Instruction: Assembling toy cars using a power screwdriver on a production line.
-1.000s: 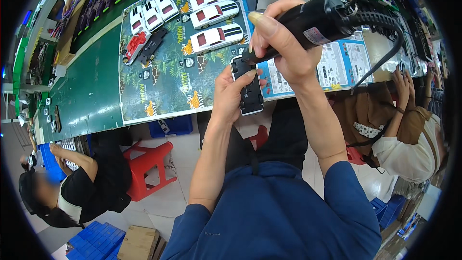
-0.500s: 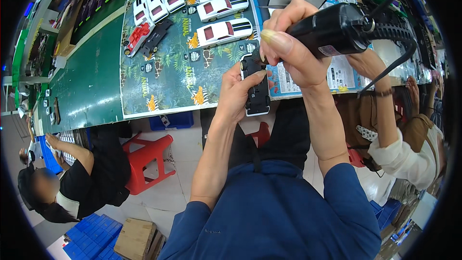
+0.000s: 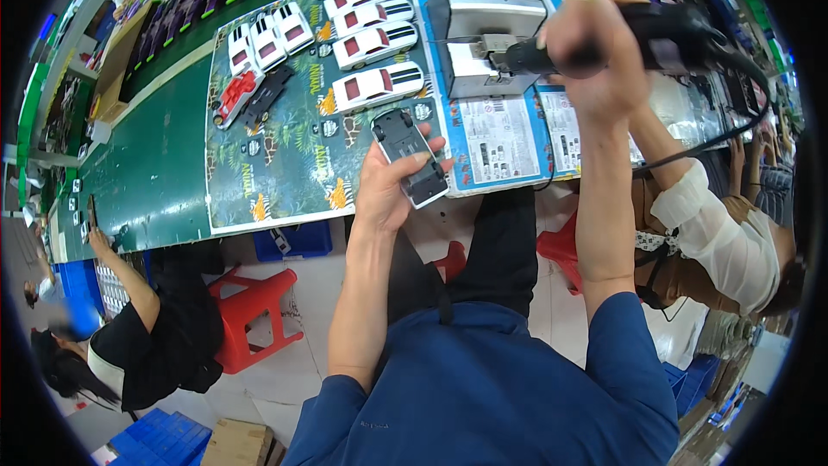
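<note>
My left hand (image 3: 385,183) grips a toy car (image 3: 398,140), tilted with its black underside up, just past the table's near edge. Its thumb lies across the black base. My right hand (image 3: 599,65), partly blurred, is closed around a black electric screwdriver (image 3: 668,39) with a cable. The screwdriver's tip end points left, at the front of a grey metal screw feeder (image 3: 496,17); whether a screw is on the bit cannot be seen. White toy cars (image 3: 377,86) with black stripes stand in a column beyond my left hand.
More white cars (image 3: 269,43) stand at the mat's far left, beside a red car body (image 3: 235,97) and a black car base (image 3: 269,95). Printed sheets (image 3: 498,142) lie under the feeder. Co-workers sit on both sides, near red stools (image 3: 250,311). The screwdriver's cable (image 3: 733,134) loops at right.
The screwdriver has moved from above the toy car to the feeder's front on the right. My left hand has shifted left with the car, now tilted. The view has also shifted.
</note>
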Tool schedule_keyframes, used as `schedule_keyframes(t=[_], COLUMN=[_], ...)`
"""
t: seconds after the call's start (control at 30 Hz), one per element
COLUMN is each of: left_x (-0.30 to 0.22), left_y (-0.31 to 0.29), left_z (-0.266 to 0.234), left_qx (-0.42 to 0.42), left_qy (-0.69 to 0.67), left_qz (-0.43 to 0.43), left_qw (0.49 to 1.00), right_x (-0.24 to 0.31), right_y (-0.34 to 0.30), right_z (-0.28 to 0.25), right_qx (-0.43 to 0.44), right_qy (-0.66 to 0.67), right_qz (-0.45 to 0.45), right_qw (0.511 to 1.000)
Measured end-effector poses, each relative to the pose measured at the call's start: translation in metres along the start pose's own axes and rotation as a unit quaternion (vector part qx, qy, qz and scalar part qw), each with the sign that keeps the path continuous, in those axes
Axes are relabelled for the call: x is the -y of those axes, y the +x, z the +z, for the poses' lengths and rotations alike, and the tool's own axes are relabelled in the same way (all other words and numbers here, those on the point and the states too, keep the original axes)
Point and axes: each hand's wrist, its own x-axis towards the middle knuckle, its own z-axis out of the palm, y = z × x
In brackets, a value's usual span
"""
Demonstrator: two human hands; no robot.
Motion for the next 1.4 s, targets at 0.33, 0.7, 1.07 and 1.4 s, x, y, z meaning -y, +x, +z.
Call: schedule_keyframes(t=[0.33, 0.7, 1.07, 1.4], left_x=[-0.001, 0.0, 0.005, -0.002], left_y=[0.0, 0.008, 0.016, 0.022], left_z=[0.004, 0.007, -0.009, -0.003], left_qx=[0.019, -0.022, -0.014, -0.047], left_qy=[0.024, -0.054, -0.07, -0.103], left_qz=[-0.001, 0.001, 0.002, -0.036], left_qw=[1.0, 0.998, 0.997, 0.993], right_x=[-0.02, 0.019, 0.001, -0.006], right_y=[0.005, -0.045, -0.071, -0.062], right_z=[0.006, 0.048, 0.082, 0.077], right_qx=[-0.006, 0.016, -0.011, 0.022], right_qy=[-0.162, 0.079, 0.103, 0.156], right_qz=[-0.021, 0.159, 0.182, 0.203], right_qw=[0.987, 0.984, 0.978, 0.966])
